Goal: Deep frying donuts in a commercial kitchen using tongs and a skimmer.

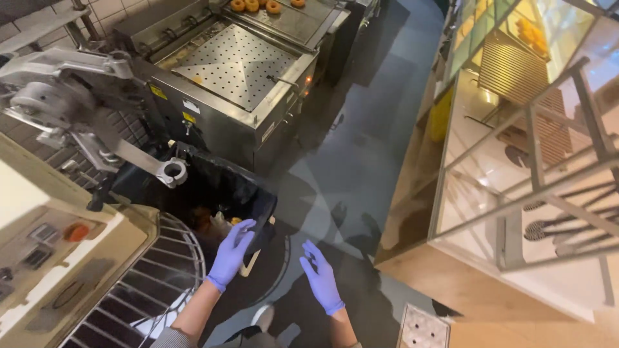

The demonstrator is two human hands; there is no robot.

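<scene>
Black-lined waste bin (216, 193) sits on the grey floor (361, 161) between the stainless steel fryer (238, 77) and the wire-guarded mixer bowl (148, 283), low centre-left of view. Thin glossy plastic liner, crumpled, with yellowish scraps inside, kind unclear. Left hand (231, 254) in a purple nitrile glove, fingers loosely spread and laid on the bin's near rim, touching the liner edge; closing on nothing that can be seen. Right hand (320, 277), same glove, hangs over the floor just beside the bin, fingers wide, empty.

Risks, as judgement: the liner looks slack, so a tug at the rim could pull it off or tear it and spill the scraps. The floor looks smooth and shiny, possibly slick, so a slip near the fryer is plausible. A grey metal arm with a ring end (173, 171) juts over the bin's far edge, easy to knock when leaning in.

Fryer: brushed steel, flat perforated tray, round golden doughnuts (253, 6) at the far end. Mixer guard: curved steel bars. At right, a pale wooden desk (490, 303) and a glass display case (516, 129) with a metal frame.
</scene>
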